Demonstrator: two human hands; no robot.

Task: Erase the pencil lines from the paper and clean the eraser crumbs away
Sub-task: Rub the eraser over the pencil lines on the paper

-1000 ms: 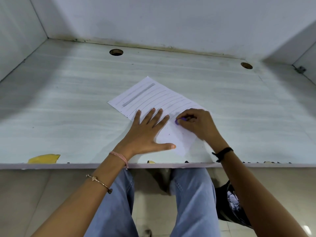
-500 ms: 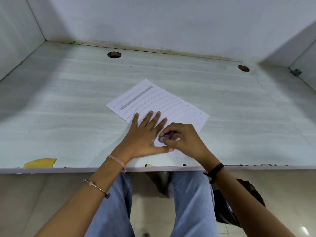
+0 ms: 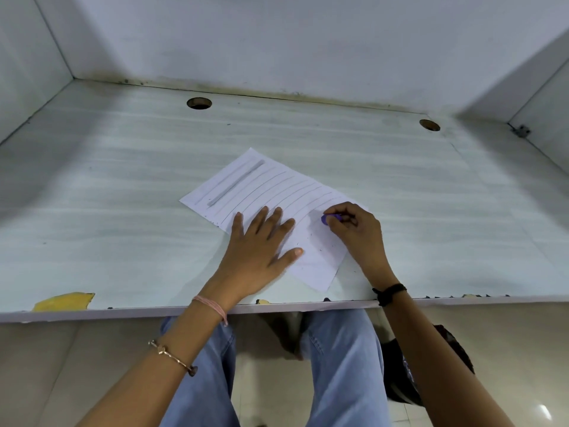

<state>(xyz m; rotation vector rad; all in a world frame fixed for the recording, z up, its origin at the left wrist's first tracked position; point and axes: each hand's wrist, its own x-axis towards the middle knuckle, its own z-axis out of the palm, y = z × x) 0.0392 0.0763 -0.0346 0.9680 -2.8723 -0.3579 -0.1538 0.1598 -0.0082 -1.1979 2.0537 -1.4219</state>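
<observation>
Since half a second ago, when it sat against my left thumb, the one purple eraser (image 3: pixel 327 218) has slid outward, pinched in my right hand (image 3: pixel 354 231) on the single sheet of paper (image 3: pixel 271 186). My left hand (image 3: pixel 258 246) lies flat on that sheet, fingers spread, apart from the right. Two holes (image 3: pixel 199 103) pierce the desk (image 3: pixel 123 186) beyond both hands.

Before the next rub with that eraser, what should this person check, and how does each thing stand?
1. Is the paper pinned? The left hand presses flat on it, fingers spread. Ok.
2. Is the eraser gripped? The right hand pinches it, tip on the sheet. Ok.
3. Are the pencil lines gone? Many show across the far half. Not ok.
4. Are the crumbs cleared? Dark specks lie on the near part. Not ok.
5. Is the sheet untorn under the hands? Hidden. Cannot tell.
</observation>
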